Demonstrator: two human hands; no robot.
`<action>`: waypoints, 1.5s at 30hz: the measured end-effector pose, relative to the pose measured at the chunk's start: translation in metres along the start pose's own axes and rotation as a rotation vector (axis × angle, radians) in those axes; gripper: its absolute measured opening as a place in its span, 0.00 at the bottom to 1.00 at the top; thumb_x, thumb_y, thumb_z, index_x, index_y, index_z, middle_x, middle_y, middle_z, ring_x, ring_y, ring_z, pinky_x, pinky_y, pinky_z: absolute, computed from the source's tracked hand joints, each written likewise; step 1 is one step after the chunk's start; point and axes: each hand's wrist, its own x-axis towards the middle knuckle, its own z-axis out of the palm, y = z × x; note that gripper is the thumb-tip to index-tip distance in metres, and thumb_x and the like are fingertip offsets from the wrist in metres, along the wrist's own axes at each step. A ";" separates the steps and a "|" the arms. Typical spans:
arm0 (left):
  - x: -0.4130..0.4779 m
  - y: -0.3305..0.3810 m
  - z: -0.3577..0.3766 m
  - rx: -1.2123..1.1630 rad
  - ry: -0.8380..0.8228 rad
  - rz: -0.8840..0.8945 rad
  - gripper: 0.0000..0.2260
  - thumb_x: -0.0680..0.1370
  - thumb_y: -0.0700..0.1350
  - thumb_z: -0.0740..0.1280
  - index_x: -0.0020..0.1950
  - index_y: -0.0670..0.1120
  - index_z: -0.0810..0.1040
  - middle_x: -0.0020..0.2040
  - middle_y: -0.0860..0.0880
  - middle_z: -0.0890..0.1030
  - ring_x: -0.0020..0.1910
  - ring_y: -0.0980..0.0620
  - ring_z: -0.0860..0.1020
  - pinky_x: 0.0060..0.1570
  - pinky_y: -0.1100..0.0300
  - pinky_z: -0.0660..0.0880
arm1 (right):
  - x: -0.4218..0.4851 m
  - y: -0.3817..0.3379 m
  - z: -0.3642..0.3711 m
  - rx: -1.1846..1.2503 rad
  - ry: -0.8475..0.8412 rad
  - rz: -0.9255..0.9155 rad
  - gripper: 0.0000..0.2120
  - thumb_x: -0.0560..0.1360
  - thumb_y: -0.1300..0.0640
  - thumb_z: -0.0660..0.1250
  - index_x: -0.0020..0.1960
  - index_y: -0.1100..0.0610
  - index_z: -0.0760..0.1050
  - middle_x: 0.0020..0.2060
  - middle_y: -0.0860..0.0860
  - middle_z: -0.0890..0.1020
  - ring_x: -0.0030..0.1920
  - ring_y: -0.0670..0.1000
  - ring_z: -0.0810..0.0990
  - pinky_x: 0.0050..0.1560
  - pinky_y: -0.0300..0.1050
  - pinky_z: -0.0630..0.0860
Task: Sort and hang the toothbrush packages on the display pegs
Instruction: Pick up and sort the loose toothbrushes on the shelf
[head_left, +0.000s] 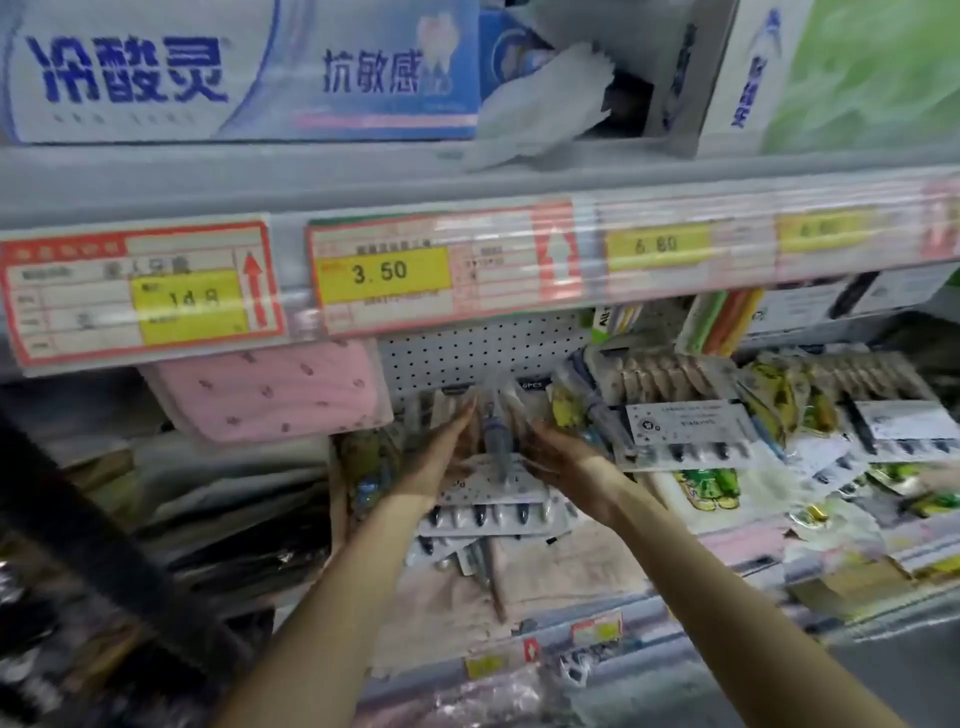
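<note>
Plastic toothbrush packages (498, 431) sit bunched low against the pegboard (467, 353), held between both hands, apparently to square the stack. Left hand (447, 452) presses straight fingers on its left side. The right hand (553, 457) touches the right side, its grip lost in blur. Pink towel (270, 395) and neighbouring packs (691, 426) crowd either side, and the shelf edge (467, 182) overhangs above.

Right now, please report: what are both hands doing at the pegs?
Left hand flat against toothbrush packages, fingers straight. Right hand on opposite side, grip blurred. Yellow packs crowd the right.
</note>
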 end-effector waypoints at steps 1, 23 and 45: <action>-0.001 0.003 0.003 -0.006 0.000 -0.006 0.28 0.73 0.70 0.61 0.71 0.61 0.68 0.68 0.51 0.73 0.62 0.48 0.75 0.45 0.57 0.76 | 0.003 0.001 0.000 -0.001 0.007 0.009 0.27 0.73 0.48 0.65 0.70 0.57 0.70 0.63 0.55 0.78 0.65 0.55 0.75 0.71 0.51 0.66; 0.018 -0.006 0.016 -0.032 -0.024 -0.215 0.20 0.73 0.56 0.70 0.59 0.46 0.79 0.55 0.43 0.83 0.54 0.44 0.81 0.59 0.48 0.76 | 0.008 0.001 0.003 -0.117 -0.005 0.024 0.13 0.74 0.74 0.64 0.55 0.62 0.77 0.47 0.56 0.83 0.46 0.52 0.82 0.44 0.40 0.81; 0.003 0.014 0.027 0.001 -0.113 0.023 0.07 0.75 0.44 0.71 0.52 0.46 0.81 0.53 0.43 0.83 0.52 0.44 0.82 0.50 0.52 0.80 | -0.009 0.006 0.000 -0.283 0.092 -0.087 0.22 0.70 0.77 0.68 0.54 0.53 0.77 0.47 0.50 0.83 0.52 0.52 0.81 0.54 0.51 0.80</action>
